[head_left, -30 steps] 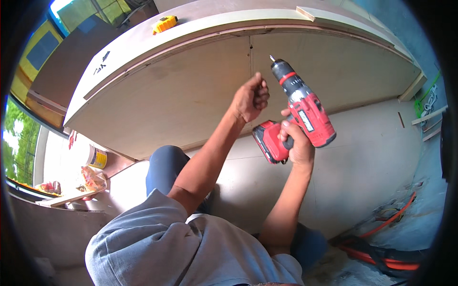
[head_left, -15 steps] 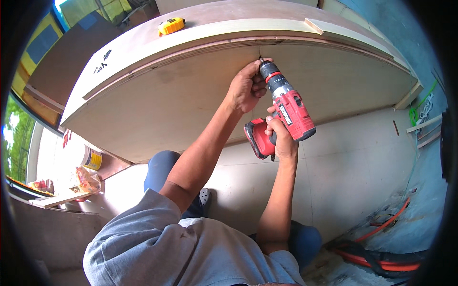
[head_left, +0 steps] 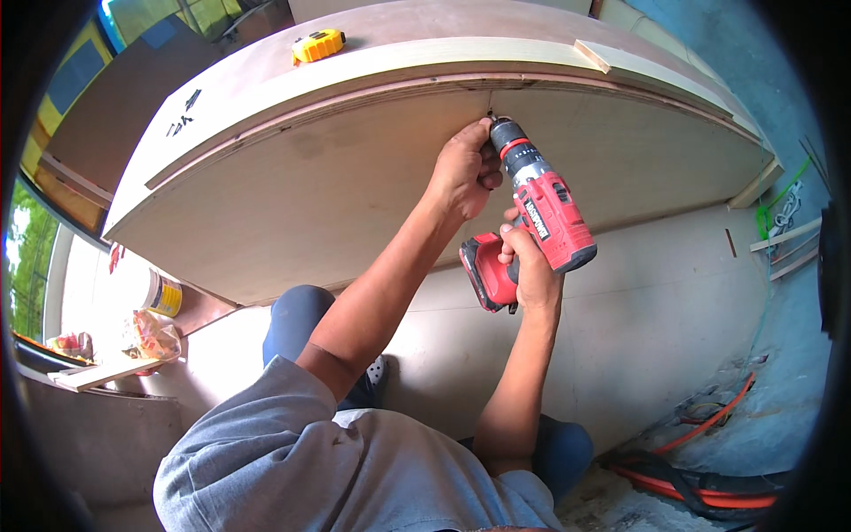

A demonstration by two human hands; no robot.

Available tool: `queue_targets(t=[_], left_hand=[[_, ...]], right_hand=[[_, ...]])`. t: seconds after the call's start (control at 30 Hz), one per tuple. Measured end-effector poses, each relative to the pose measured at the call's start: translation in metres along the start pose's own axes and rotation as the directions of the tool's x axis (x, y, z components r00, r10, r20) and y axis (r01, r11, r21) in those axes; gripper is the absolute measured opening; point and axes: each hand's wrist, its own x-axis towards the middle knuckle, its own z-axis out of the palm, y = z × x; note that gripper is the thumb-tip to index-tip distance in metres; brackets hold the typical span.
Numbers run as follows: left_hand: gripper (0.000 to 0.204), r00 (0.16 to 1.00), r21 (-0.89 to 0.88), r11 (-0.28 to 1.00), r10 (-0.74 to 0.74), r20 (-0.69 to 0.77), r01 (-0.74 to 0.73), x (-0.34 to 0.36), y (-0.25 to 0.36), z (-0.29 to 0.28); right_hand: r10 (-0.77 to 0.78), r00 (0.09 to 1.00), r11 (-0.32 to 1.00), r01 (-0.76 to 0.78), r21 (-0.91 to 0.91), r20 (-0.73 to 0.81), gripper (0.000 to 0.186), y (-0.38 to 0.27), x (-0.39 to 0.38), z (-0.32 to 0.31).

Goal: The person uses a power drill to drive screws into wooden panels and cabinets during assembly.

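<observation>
- Cordless drill (head_left: 551,220), red and black, battery attached; held tilted before the pale plywood panel (head_left: 346,199), chuck near the middle of the panel's upper edge. Contact between bit and panel cannot be told.
- Right hand (head_left: 534,266): wrapped around the drill's handle.
- Left hand (head_left: 465,168): fingers curled, thumb and forefinger just beside the chuck; cannot tell whether anything is pinched.
- Tape measure (head_left: 319,46), yellow; on the worktop (head_left: 425,27), near its front edge, left of the middle.
- Small black pieces (head_left: 183,117), kind unclear; towards the worktop's left end.
- Wood strip (head_left: 592,56); worktop's front edge, right of the middle.
- Bucket (head_left: 163,293), white, yellow label; near the panel's lower left corner.
</observation>
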Motion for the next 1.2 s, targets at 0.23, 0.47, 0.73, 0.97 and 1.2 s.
queue_targets(t=[0.23, 0.47, 0.73, 0.97, 1.2], left_hand=[[0.026, 0.999, 0.037, 0.999, -0.005, -0.049, 0.007, -0.001, 0.006, 0.005], [0.051, 0.985, 0.137, 0.976, -0.167, -0.042, 0.171, -0.028, -0.009, 0.004], [0.056, 0.984, 0.306, 0.937, -0.177, 0.007, 0.166, -0.032, -0.009, 0.005], [0.025, 0.986, -0.035, 0.992, -0.121, -0.112, 0.118, -0.012, -0.011, -0.002], [0.019, 0.999, -0.046, 0.999, 0.003, -0.049, -0.005, -0.009, -0.003, 0.014]], right_hand=[[0.013, 1.0, 1.0, -0.013, 0.02, 0.019, 0.027, -0.004, 0.001, 0.003], [0.117, 0.991, 0.964, -0.13, 0.23, 0.068, 0.007, 0.005, 0.002, 0.004], [0.05, 0.999, 0.991, -0.049, 0.124, 0.0, 0.007, 0.006, -0.008, 0.013], [0.093, 0.995, 0.98, -0.099, 0.172, 0.039, 0.007, 0.0, -0.007, -0.003], [0.084, 0.994, 0.977, -0.097, 0.19, 0.07, 0.008, -0.006, -0.008, -0.008]])
